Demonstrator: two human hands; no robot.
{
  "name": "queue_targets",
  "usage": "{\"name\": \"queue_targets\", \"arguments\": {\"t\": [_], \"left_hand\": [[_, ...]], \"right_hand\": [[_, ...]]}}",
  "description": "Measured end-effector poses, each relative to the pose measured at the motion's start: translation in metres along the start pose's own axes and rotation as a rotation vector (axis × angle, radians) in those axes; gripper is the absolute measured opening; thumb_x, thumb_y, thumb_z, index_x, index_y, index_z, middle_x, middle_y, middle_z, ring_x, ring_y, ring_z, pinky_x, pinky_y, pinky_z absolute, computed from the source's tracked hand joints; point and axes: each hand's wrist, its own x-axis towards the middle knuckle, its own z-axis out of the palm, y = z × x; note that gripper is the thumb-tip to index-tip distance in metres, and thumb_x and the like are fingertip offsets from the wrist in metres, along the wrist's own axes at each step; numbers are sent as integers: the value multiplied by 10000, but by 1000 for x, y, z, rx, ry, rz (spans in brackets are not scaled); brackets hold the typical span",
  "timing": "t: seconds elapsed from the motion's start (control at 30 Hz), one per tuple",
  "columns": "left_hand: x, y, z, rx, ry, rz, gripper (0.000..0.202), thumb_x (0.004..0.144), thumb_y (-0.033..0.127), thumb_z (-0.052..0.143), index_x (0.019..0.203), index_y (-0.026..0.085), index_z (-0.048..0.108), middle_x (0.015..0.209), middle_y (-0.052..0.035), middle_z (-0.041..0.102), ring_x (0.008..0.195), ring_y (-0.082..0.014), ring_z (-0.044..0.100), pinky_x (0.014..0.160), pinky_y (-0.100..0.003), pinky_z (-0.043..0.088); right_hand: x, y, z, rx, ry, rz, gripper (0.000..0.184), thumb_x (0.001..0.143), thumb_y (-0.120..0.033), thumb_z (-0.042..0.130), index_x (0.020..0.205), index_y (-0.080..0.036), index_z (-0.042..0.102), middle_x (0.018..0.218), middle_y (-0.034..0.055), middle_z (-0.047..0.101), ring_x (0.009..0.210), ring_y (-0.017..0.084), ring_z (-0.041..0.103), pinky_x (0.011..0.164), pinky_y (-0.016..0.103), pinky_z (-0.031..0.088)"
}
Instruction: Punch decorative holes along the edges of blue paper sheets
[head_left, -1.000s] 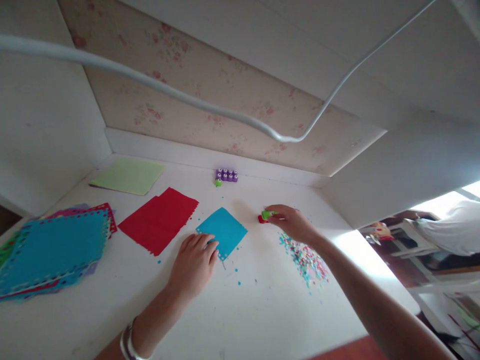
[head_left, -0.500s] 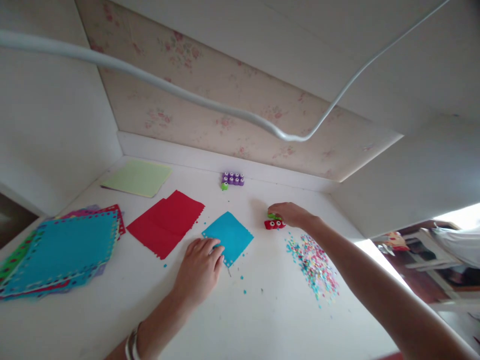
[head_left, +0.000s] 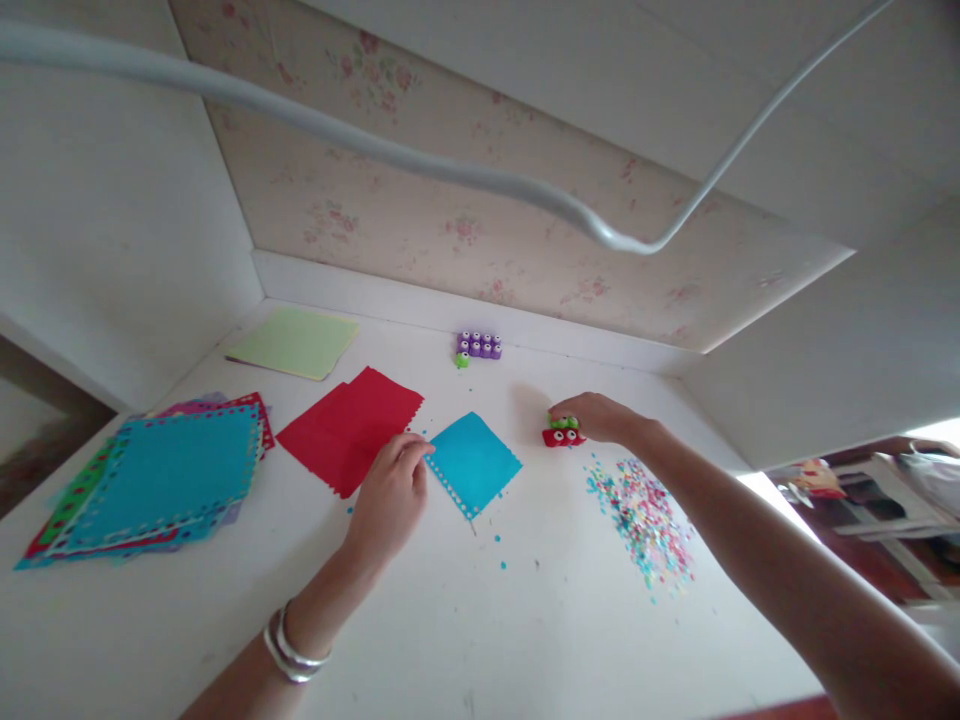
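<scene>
A square of blue paper [head_left: 478,462] lies at the middle of the white table, with a row of small punched holes along its lower left edge. My left hand [head_left: 394,485] has its thumb and fingertips pinched at the paper's left corner. To the right, my right hand [head_left: 600,418] is closed over small green craft punches [head_left: 564,422], its fingertips partly hidden behind them. Directly in front of these stand red craft punches [head_left: 562,437] in a row. Farther back are purple craft punches [head_left: 480,345] with a single green one [head_left: 463,360] beside them.
Red paper sheets [head_left: 349,425] lie left of the blue square. A stack of hole-edged coloured sheets [head_left: 187,465] is at far left, pale green paper [head_left: 292,343] behind it. Confetti [head_left: 649,525] is heaped below my right forearm. A white cable [head_left: 450,175] crosses overhead.
My left hand has drawn back from lying on the blue paper to its left corner, uncovering the punched edge. My right hand stays at the green punches. The view has shifted slightly.
</scene>
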Motion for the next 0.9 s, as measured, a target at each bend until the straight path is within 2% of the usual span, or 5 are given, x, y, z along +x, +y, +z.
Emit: {"name": "queue_targets", "arguments": {"t": [0.13,0.3,0.6,0.77,0.9], "left_hand": [[-1,-1,3,6,-8,6,267,910,70,418,1026,202,619,1074,-69,621,1053,-208,611,977,-391,521],[-2,0,5,0,-14,37,253,912,70,429,1029,205,608,1061,-68,621,1050,-209,608,964,-393,521],[-9,11,7,121,-114,130,176,928,233,535,1081,190,609,1118,-97,619,1077,-245,583,948,-435,507],[-13,7,14,214,-160,118,303,920,265,554,1203,158,581,1270,-143,590,1216,-282,529,1014,-454,467],[-12,8,14,240,-176,96,382,908,325,581,1245,147,564,1310,-167,578,1250,-307,511,1016,-469,456]], "right_hand": [[7,-7,-2,-17,52,38,517,793,9,460,1177,-242,698,1275,37,666,1163,227,616,980,317,446],[31,-41,-14,-7,140,39,391,934,-176,448,1260,-241,654,1293,60,652,1158,257,612,992,363,446],[121,-108,-23,81,279,57,481,961,-231,429,1435,-162,457,1453,103,506,1301,232,489,1070,315,366],[148,-115,-16,93,279,135,512,947,-189,434,1453,-114,416,1452,182,473,1284,286,495,1037,371,390],[146,-112,-15,100,280,169,410,938,-165,444,1336,-169,541,1382,163,534,1204,302,554,982,408,424]]}}
